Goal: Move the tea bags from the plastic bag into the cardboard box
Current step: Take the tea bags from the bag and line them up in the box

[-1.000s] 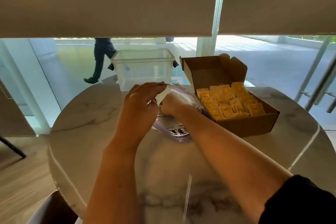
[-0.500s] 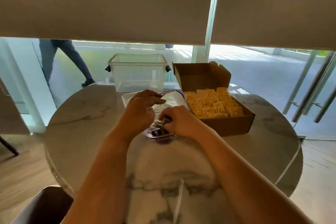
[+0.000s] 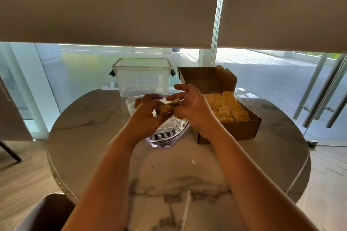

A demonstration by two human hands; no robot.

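While both hands, the left hand (image 3: pixel 148 112) and the right hand (image 3: pixel 189 107), pinch a yellow tea bag (image 3: pixel 165 109) just above the plastic bag (image 3: pixel 169 133) on the desk (image 3: pixel 93 127), the cardboard box (image 3: pixel 234 129) sits right beside the right hand, so that hand is nearer

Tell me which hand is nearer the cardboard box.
Right. The right hand hovers beside the cardboard box, by its left wall; the left hand is farther left, over the plastic bag.

tea bag (image 3: pixel 165 109) mostly hidden by fingers (image 3: pixel 150 108), blurred
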